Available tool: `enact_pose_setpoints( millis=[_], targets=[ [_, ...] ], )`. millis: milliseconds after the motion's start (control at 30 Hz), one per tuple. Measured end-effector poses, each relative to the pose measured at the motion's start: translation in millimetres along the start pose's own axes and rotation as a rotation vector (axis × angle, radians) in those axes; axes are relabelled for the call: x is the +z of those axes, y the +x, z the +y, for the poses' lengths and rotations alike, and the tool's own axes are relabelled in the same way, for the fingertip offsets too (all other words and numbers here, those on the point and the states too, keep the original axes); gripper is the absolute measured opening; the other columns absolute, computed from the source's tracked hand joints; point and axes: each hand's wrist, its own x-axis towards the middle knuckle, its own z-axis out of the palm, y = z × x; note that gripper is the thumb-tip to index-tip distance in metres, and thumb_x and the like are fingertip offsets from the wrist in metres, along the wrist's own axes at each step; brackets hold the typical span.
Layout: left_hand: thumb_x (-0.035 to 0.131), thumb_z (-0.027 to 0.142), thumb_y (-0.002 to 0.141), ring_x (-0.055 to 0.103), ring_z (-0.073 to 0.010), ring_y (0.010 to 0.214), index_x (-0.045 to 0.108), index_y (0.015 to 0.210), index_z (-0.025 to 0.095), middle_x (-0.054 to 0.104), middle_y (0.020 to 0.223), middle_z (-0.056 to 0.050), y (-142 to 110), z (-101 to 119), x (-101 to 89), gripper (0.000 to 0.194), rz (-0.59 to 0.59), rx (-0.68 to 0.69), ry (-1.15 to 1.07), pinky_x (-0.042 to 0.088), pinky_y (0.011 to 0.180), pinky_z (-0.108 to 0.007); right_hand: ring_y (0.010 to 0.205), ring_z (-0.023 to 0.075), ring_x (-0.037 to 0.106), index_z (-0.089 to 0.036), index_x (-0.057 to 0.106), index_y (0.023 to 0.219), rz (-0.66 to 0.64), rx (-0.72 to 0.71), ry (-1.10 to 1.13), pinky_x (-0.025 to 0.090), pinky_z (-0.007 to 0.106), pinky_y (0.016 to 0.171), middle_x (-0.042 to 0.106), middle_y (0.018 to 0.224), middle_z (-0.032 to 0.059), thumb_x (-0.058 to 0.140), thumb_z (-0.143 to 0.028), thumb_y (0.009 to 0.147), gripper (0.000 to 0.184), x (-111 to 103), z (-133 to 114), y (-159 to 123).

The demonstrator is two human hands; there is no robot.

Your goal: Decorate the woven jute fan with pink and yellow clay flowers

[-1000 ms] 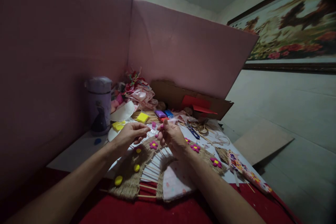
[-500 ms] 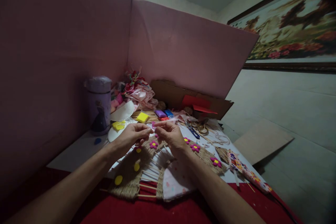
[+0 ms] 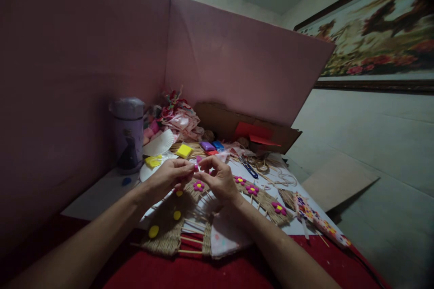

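Observation:
My left hand (image 3: 174, 174) is closed in a pinch on a small piece of magenta modelling clay (image 3: 196, 168), apparently with a clear wrapper. Right beside it, my right hand (image 3: 217, 178) has its thumb and forefinger curved and slightly apart; whether they touch the wrapper is unclear. Below both hands lies a curved woven twine piece (image 3: 162, 239) on thin sticks. Yellow clay discs (image 3: 153, 231) dot its left part, and magenta flowers with yellow centres (image 3: 252, 189) decorate the right. A spotted white panel (image 3: 227, 237) fills part of its middle, partly behind my right arm.
Yellow (image 3: 184, 151), purple and blue clay packs lie behind my hands. Blue-handled scissors (image 3: 249, 167) rest at the right, near twine. A lilac tumbler (image 3: 129, 140) stands left. A flower-patterned glue gun (image 3: 318, 221) lies right. Pink boards (image 3: 244, 63) wall the back and left.
My right thumb and forefinger have parted a little and drawn back from the clay. My left hand stays nearly in place with its pinch.

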Motion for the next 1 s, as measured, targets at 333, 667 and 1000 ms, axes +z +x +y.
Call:
enact_pose_setpoints(
  millis=[333,667,1000],
  targets=[
    [0.067,0.033,0.069,0.036,-0.0028,0.040,0.057,0.073,0.012,0.046,0.051,0.005,-0.8,0.2,1.4,0.024,0.019,-0.012,-0.002,0.024,0.040,-0.017,0.062,0.0109,0.050,-0.018,0.059,0.076,-0.001,-0.109,-0.162,0.039,0.022,0.055,0.056,0.069,-0.0005,0.059,-0.024,0.078,0.006,-0.3,-5.7,-3.0],
    [0.058,0.032,0.064,0.048,-0.0113,0.054,0.065,0.069,0.013,0.058,0.056,-0.001,11.7,6.8,-35.8,0.021,0.442,0.096,0.914,0.030,0.048,-0.022,0.065,0.0109,0.052,-0.018,0.060,0.072,-0.211,-0.104,-0.327,0.038,0.021,0.060,0.058,0.070,-0.0014,0.063,-0.017,0.075,0.004,2.7,-2.5,-6.1],
    [0.051,0.012,0.049,0.054,-0.0136,0.058,0.067,0.066,0.013,0.062,0.059,0.001,13.1,-4.7,-51.9,0.023,0.129,-0.163,1.086,0.036,0.051,-0.020,0.069,0.0127,0.054,-0.021,0.064,0.072,-0.354,-0.108,-0.534,0.036,0.022,0.062,0.061,0.075,-0.0003,0.065,-0.013,0.070,0.008,12.7,0.5,-17.4]
  ],
)
